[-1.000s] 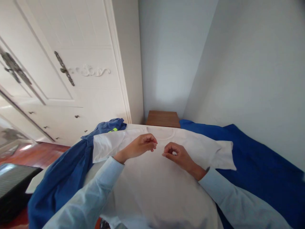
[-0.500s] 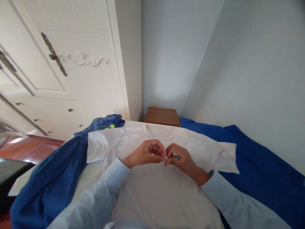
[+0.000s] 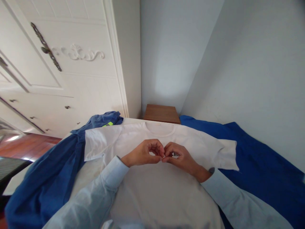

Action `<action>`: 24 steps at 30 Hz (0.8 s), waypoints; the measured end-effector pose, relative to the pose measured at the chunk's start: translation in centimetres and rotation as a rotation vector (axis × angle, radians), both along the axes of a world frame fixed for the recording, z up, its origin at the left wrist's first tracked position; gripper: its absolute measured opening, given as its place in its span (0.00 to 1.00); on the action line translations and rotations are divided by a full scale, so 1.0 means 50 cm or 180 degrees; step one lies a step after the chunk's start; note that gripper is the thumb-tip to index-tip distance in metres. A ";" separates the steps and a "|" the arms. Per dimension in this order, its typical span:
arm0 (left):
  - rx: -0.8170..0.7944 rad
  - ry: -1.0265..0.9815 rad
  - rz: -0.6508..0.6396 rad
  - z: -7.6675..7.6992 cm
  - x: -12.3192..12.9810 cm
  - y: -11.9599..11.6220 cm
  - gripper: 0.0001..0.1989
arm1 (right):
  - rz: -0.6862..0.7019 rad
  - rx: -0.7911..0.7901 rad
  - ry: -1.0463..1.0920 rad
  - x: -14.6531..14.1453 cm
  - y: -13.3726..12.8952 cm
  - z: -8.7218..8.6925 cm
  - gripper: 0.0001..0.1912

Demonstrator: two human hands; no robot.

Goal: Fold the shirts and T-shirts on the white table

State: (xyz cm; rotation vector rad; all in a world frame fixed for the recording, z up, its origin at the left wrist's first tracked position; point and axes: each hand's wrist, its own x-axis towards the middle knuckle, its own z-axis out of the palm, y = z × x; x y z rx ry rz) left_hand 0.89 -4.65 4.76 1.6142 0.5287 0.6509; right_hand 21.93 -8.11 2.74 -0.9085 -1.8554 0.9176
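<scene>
A white T-shirt [image 3: 164, 194] lies spread out flat, its neckline at the far edge and both short sleeves stretched sideways. Over its chest, my left hand [image 3: 144, 154] is closed in a pinch, thumb against fingertips. My right hand [image 3: 182, 158] pinches too, and its fingertips meet those of the left. Between them is a tiny pale bit, too small to name. Dark printed lettering [image 3: 175, 155] on the shirt shows partly through the gap in my right fingers; the rest of it is hidden.
Blue clothing [image 3: 53, 168] with a yellow-green patch lies at left, and a brighter blue cloth [image 3: 264, 168] at right. Behind the shirt stands a brown wooden piece [image 3: 162, 114] against the grey wall [image 3: 176, 57]. A white wardrobe [image 3: 88, 86] rises at the back left.
My right hand has moved slightly left, so the fingertips of both hands now touch where a small gap was. The right fingers have closed more tightly. The view has shifted a little.
</scene>
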 end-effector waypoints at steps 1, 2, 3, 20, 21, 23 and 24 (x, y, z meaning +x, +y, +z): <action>0.0027 0.0015 0.0018 -0.002 0.000 0.001 0.09 | 0.0029 -0.0017 0.0000 0.000 0.001 -0.002 0.17; 0.0050 0.0031 0.0025 -0.003 0.000 0.002 0.08 | 0.0052 -0.0028 -0.0011 0.001 0.002 -0.005 0.16; 0.0069 0.0049 0.0028 -0.005 0.000 0.002 0.08 | 0.0067 -0.0038 -0.0027 0.001 0.003 -0.008 0.17; 0.0189 0.0440 0.0217 -0.017 0.001 0.007 0.11 | -0.0050 -0.0238 -0.0187 0.000 0.007 -0.020 0.16; 0.0206 0.0477 0.0238 -0.017 0.001 0.007 0.11 | -0.0047 -0.0310 -0.0183 0.000 0.007 -0.021 0.16; 0.0222 0.0539 0.0273 -0.018 0.002 0.008 0.12 | -0.0026 -0.0440 -0.0172 0.000 0.008 -0.022 0.16; 0.0221 0.0561 0.0278 -0.018 0.003 0.008 0.12 | -0.0015 -0.0501 -0.0172 0.000 0.008 -0.022 0.16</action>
